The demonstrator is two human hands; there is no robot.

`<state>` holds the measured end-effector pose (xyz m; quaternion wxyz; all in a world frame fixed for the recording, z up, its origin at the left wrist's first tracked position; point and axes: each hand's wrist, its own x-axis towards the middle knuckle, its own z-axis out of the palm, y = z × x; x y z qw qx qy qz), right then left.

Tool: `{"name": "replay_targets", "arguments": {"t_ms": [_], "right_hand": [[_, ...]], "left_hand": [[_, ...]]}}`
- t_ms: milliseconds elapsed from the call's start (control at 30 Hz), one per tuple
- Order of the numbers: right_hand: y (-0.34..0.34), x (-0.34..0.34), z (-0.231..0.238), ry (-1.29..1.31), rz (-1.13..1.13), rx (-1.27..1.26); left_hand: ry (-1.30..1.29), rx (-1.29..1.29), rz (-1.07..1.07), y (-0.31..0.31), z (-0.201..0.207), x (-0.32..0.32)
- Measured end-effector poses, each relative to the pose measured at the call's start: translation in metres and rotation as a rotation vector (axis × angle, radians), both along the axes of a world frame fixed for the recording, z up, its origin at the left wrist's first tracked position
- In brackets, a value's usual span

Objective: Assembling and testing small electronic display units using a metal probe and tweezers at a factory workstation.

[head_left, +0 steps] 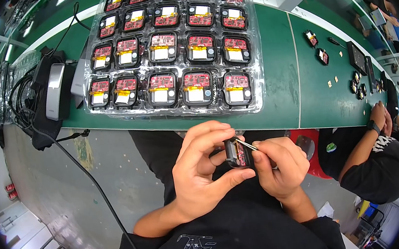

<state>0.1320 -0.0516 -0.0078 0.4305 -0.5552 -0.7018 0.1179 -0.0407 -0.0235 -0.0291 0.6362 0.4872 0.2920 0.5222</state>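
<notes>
Holds module in left hand, before near edge of bench; pinches tweezers in right hand at module's rim. Faces clear tray on green benchtop. Works above grey floor, with co-worker at right.

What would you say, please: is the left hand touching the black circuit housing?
Touching: in the head view, the left hand grips the black circuit housing by its edges.

Your left hand curves into a hold, fingers arched above, thumb stretched out below. Just beside it, your right hand pinches with thumb and forefinger. Your bare forearms slant up and inward from the lower edge.
</notes>
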Motion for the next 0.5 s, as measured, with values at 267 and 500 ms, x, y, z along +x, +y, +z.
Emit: {"name": "replay_targets", "arguments": {"t_ms": [267, 500], "right_hand": [[0.0014, 0.0053, 0.0023, -0.03, -0.024, 0.023], [0.0066, 0.0103, -0.0028, -0.057, 0.046, 0.088]], "left_hand": [[-0.015, -0.015, -0.028, 0.0032, 0.0042, -0.0022], [-0.044, -0.043, -0.063, 0.0031, 0.0043, -0.002]]}}
